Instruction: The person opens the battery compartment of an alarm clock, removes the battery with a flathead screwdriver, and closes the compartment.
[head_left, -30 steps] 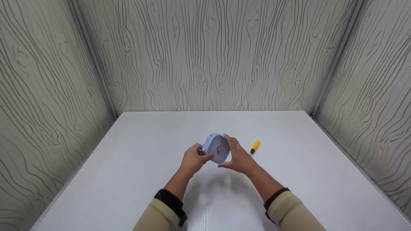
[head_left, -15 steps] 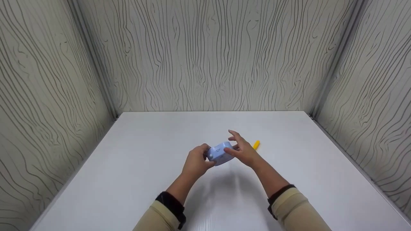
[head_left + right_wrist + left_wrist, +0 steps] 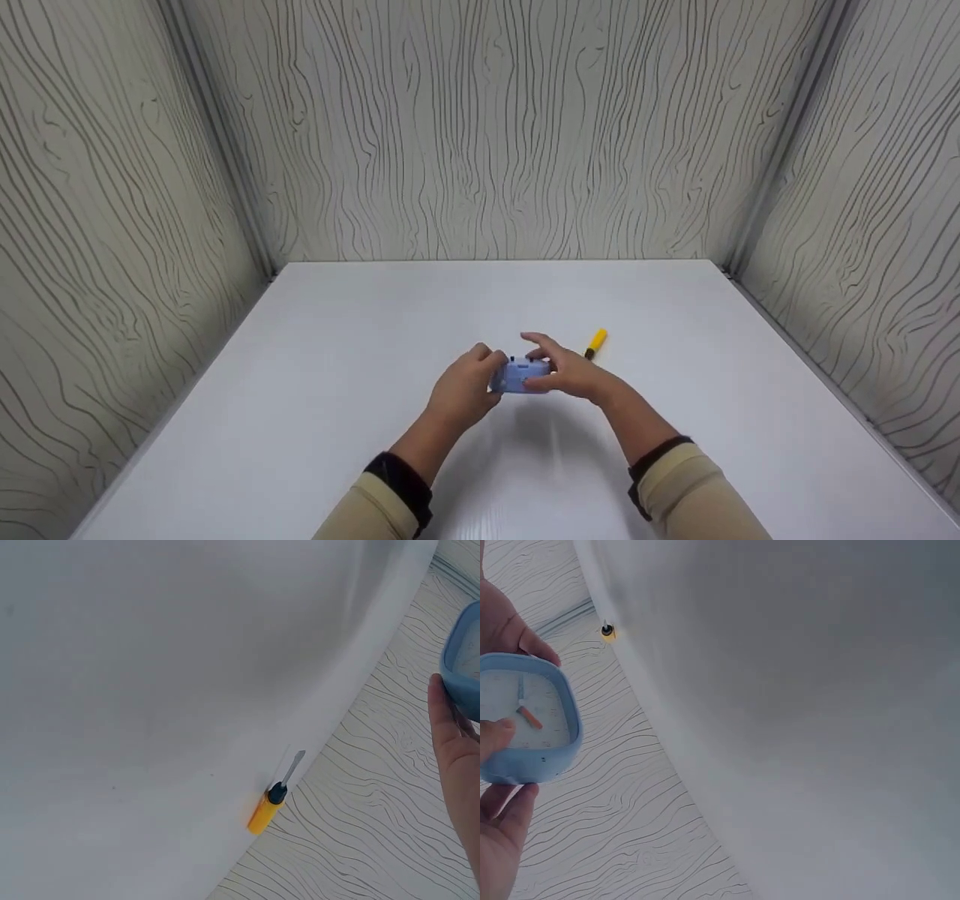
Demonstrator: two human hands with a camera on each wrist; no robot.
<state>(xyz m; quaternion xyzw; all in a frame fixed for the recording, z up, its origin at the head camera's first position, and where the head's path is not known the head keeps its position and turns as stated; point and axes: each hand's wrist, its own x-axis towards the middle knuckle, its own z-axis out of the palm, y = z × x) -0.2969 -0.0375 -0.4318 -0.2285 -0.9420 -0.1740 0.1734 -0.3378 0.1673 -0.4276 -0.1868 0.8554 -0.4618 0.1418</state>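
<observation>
— Blue clock (image 3: 516, 379) has levelled out and slid a touch lower in the head view since half a second ago, and both hands have come down with it. What's each one doing?

— Left hand (image 3: 461, 386) grips its left end. Right hand (image 3: 576, 375) has the other end pinched, thumb on the near side, one finger sticking up off it. Clock looks held up off the table (image 3: 360, 322), just below the middle of the head view, narrow side up.

— So where's the dial?

— Left edge of the left wrist view: dial (image 3: 547, 701) faces that camera, with a fingertip (image 3: 504, 729) over it. Can't tell whose, tbh.

— And the step?

— Looks to me like turning it over in both hands. Next move imo calls for a steady left grip so the right fingers can shift without a slip.

— Yellow screwdriver (image 3: 598, 341)?

— Right of centre, untouched.
</observation>
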